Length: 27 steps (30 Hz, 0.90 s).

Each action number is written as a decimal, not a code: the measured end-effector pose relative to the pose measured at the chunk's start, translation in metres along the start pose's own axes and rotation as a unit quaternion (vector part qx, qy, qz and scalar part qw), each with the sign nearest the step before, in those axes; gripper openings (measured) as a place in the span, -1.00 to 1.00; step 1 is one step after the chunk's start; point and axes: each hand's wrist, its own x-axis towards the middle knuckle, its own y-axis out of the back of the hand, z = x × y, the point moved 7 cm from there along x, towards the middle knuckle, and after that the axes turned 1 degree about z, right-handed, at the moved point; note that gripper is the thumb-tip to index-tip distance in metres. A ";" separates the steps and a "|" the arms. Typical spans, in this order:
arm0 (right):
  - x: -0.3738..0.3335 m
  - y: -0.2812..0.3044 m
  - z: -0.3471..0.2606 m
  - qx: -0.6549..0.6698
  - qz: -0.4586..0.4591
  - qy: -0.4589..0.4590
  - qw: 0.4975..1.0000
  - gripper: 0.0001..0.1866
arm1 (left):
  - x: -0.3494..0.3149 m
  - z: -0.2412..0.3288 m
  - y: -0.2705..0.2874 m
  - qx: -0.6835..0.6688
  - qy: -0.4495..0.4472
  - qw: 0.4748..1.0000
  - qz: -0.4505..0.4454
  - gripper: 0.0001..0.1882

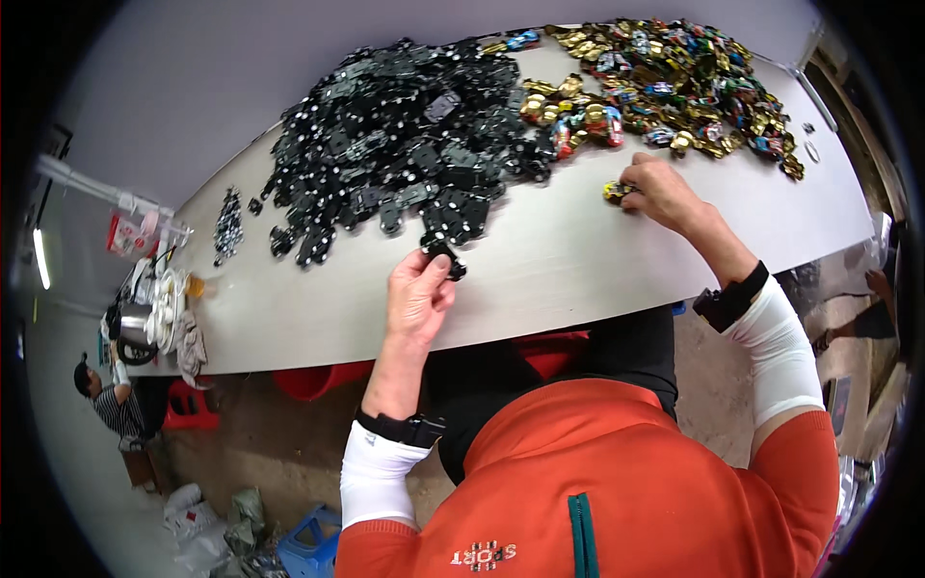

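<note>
Between the thumb and fingers of my left hand is a black toy car chassis, held just in front of a big heap of similar black chassis with small wheels. My right hand is closed on a small toy car body, yellow and dark, low over the table. Beyond it lies a heap of shiny car bodies, gold with blue, red and green. A few red and blue bodies lie at the heap's near left edge, close to the chassis.
The pale table curves around in front of me. A small pile of silvery parts lies at left. At its far left end stand a metal pot and a cloth. Another person sits beyond, near a red stool.
</note>
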 end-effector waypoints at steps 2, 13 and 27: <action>-0.003 0.000 0.003 0.004 0.001 -0.014 1.000 -0.75 | 0.001 -0.005 -0.003 0.001 -0.016 1.000 0.005 -0.87; -0.017 0.000 0.017 0.101 0.019 -0.043 0.994 -0.30 | -0.003 -0.011 -0.025 0.084 -0.010 0.996 0.020 -0.85; -0.062 -0.018 -0.077 0.488 -0.108 -0.055 0.864 -0.76 | -0.015 -0.055 -0.128 0.131 0.142 0.966 -0.172 -0.84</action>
